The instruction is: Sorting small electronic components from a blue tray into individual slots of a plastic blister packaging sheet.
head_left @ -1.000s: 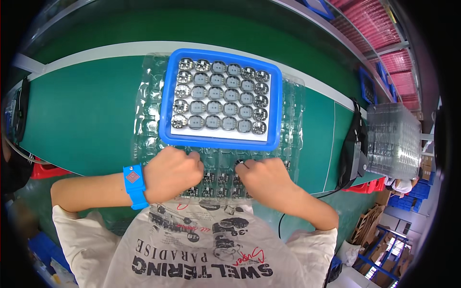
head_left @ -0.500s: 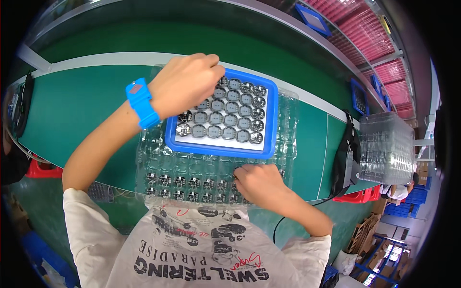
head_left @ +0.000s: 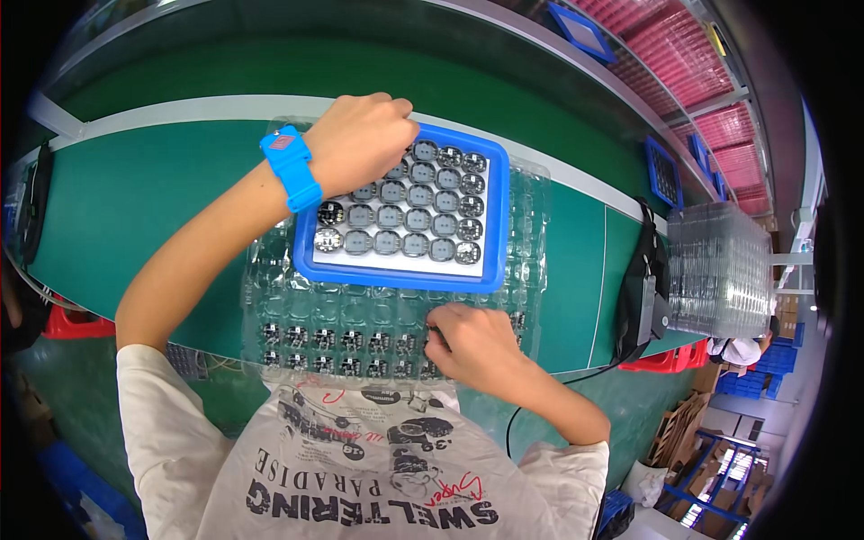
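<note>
A blue tray with a white lining lies on a clear plastic blister tray. It holds rows of small round grey and black modules. My left hand, with a blue wrist strap, reaches over the blue tray's far left part. Its fingers are closed, and the fingertips and anything in them are hidden. My right hand is closed in a pinch over the blister tray's near right part. Small black circuit boards sit in the near rows beside it. What the pinch holds cannot be made out.
The green table has a white rail along its far edge. To the right are a black bag and a tall stack of clear trays. Red stools stand beyond the near edge. A person is far right.
The whole view has shifted slightly, so the trays appear a little further left. Both hands keep nearly the same places over the trays, fingers still closed.
</note>
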